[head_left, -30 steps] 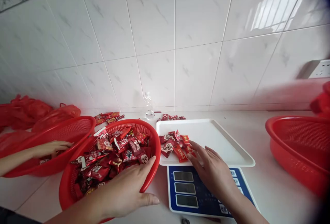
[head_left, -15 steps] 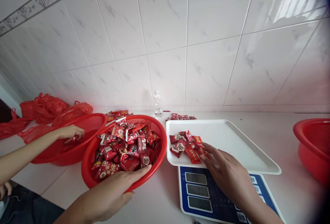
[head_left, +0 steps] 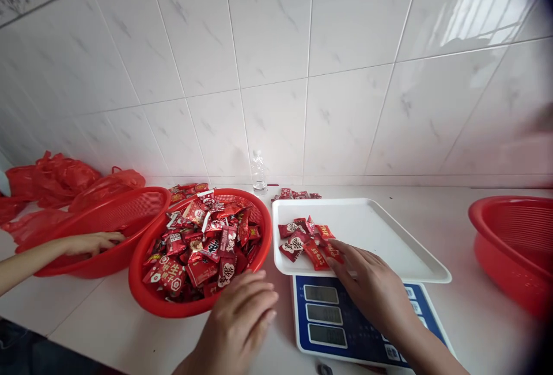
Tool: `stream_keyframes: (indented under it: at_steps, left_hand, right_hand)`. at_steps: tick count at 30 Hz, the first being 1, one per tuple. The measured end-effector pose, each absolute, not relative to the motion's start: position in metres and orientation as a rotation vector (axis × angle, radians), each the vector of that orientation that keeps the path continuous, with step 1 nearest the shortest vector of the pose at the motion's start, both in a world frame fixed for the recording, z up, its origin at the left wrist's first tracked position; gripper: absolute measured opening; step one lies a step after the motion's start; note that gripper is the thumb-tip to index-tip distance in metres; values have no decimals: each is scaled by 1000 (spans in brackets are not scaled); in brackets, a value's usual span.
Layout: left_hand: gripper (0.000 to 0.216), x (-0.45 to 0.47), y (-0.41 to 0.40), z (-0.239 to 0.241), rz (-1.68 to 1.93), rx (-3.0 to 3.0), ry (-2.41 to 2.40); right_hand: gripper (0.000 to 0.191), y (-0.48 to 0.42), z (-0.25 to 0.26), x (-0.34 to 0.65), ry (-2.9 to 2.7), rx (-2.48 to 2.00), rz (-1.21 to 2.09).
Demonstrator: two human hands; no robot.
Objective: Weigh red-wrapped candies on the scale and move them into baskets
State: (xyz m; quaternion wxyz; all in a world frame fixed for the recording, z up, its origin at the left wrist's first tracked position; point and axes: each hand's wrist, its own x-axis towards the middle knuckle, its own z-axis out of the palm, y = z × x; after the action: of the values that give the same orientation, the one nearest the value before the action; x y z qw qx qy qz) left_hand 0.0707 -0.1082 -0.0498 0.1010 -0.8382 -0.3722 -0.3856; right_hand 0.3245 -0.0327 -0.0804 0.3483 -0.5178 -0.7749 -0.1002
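My left hand hovers over the near rim of a red mesh basket heaped with red-wrapped candies; its fingers are stretched out and hold nothing. My right hand lies flat on the near edge of a white tray that sits on a blue digital scale. Its fingertips touch a small pile of red candies at the tray's left end.
Another person's hand reaches into a second red basket at the left. Red plastic bags lie behind it. A third red basket stands at the right. A small clear bottle and loose candies sit by the tiled wall.
My left hand has come off the basket's rim and now hovers above it with straight fingers. My right hand stays by the candies on the tray. The other person's hand has shifted inside the left basket.
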Motion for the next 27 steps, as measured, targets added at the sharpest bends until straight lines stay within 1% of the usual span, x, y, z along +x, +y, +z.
stream_keyframes:
  at_steps: [3, 5, 8, 12, 15, 19, 23, 27]
  left_hand:
    - [19, 108, -94, -57, -1244, -2584, -780]
    - [21, 121, -86, -65, -1299, -2613, -688]
    - [21, 123, -78, -82, -1448, -2604, -733]
    - [19, 113, -75, -97, -1536, -2679, -894]
    - [15, 108, -75, -98, -1613, -2718, -1044]
    - [12, 107, -75, -95, -1713, -2763, -1233]
    - [14, 107, -73, -95, -1804, -2798, -1376]
    - [15, 107, -73, -93, -1813, -2827, -1438]
  right_hand:
    - [33, -34, -75, 323, -1980, -1389, -62]
    - [32, -34, -70, 323, -1964, -1407, 100]
    - [31, -35, -62, 323, -1944, -1413, 284]
    - [32, -32, -52, 324, -1961, -1422, 403]
    - [32, -26, -46, 323, -2016, -1462, 412]
    - [32, -20, -34, 311, -2060, -1446, 266]
    - [29, -17, -16, 274, -2202, -1212, 303]
    - [26, -9, -6, 225, -2423, -970, 288]
